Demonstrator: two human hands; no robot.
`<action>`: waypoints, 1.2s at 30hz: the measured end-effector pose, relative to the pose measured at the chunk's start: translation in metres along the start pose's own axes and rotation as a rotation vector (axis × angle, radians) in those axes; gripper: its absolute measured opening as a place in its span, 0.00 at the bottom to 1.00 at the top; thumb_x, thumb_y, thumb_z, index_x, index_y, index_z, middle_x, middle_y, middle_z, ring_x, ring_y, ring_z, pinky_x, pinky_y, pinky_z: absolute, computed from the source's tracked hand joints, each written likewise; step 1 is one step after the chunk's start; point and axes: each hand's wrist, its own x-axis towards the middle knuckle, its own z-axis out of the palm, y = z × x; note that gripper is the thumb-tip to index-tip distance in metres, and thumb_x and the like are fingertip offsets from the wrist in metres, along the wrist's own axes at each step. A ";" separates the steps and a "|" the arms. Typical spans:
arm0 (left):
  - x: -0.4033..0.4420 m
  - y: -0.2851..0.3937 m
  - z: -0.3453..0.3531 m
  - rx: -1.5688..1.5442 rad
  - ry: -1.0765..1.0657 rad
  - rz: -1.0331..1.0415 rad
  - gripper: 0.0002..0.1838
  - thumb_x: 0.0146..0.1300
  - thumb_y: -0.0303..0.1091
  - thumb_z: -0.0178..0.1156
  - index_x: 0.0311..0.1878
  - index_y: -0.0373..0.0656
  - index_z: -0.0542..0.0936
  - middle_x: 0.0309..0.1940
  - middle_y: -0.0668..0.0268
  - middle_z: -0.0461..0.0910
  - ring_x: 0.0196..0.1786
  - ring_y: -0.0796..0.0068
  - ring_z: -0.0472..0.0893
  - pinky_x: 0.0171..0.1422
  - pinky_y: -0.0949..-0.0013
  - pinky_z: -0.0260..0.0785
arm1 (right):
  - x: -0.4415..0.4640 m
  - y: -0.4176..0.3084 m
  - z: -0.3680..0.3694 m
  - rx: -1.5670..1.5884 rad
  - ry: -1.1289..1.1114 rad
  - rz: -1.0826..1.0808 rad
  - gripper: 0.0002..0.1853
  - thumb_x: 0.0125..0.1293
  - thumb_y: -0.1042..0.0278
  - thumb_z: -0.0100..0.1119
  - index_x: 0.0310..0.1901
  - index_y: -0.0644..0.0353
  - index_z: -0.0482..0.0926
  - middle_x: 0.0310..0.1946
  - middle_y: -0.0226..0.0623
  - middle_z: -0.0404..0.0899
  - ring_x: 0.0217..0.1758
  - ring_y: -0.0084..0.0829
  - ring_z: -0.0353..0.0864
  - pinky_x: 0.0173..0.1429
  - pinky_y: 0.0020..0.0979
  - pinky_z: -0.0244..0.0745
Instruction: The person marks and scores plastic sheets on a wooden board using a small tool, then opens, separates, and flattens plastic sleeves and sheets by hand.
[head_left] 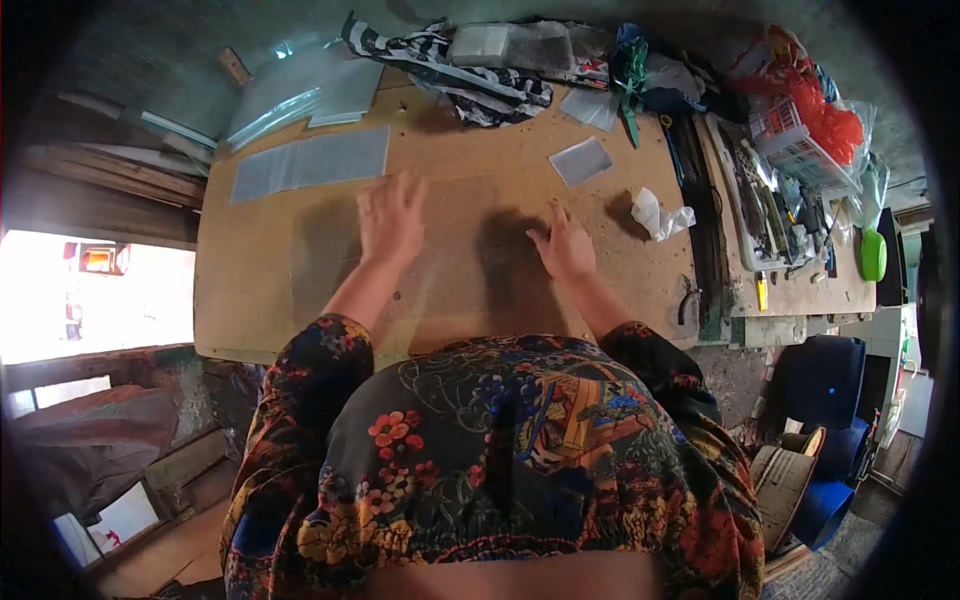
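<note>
My left hand [393,222] is over the wooden board of the table, its fingers stretched forward and slightly blurred, with nothing seen in them. To its right, my right hand [566,245] has thumb and forefinger apart; its other fingers are partly hidden. Between and under the hands lies what looks like a large, thin transparent sheet [455,215], faint against the wood. Beyond my left hand is a strip of clear plastic pieces [312,163]. A small clear rectangular plastic piece [581,161] lies beyond my right hand.
Larger clear sheets [345,90] lie at the back left. A striped black-and-white bag [480,95] and packets line the back edge. Crumpled white paper [660,215] is at the right. A tool tray [752,240] and a white basket [800,135] stand on the right-hand surface.
</note>
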 end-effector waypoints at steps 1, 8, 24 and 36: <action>0.002 0.016 -0.006 -0.112 -0.036 0.039 0.16 0.53 0.35 0.54 0.47 0.48 0.74 0.49 0.62 0.69 0.58 0.60 0.64 0.61 0.47 0.49 | -0.007 0.000 0.001 -0.111 0.212 -0.119 0.17 0.56 0.63 0.56 0.47 0.59 0.72 0.41 0.41 0.75 0.45 0.41 0.74 0.47 0.38 0.69; -0.029 0.065 0.023 -0.325 -0.247 0.128 0.20 0.57 0.42 0.50 0.54 0.52 0.72 0.60 0.62 0.61 0.64 0.58 0.56 0.65 0.47 0.43 | -0.050 0.008 0.015 -0.296 0.123 -0.528 0.24 0.56 0.57 0.54 0.54 0.55 0.67 0.59 0.38 0.60 0.63 0.38 0.57 0.61 0.48 0.51; -0.015 0.063 0.019 -0.195 -0.483 0.079 0.27 0.62 0.53 0.42 0.64 0.64 0.58 0.68 0.63 0.44 0.70 0.57 0.42 0.69 0.46 0.35 | -0.054 0.005 0.009 -0.281 0.124 -0.461 0.24 0.57 0.56 0.53 0.55 0.55 0.67 0.60 0.37 0.59 0.65 0.38 0.54 0.63 0.53 0.48; -0.016 0.063 0.015 -0.195 -0.472 0.082 0.27 0.61 0.53 0.44 0.64 0.64 0.58 0.68 0.63 0.44 0.70 0.58 0.42 0.69 0.48 0.36 | -0.055 0.010 0.009 -0.252 0.123 -0.449 0.22 0.58 0.59 0.52 0.54 0.55 0.68 0.60 0.38 0.60 0.65 0.39 0.55 0.63 0.52 0.48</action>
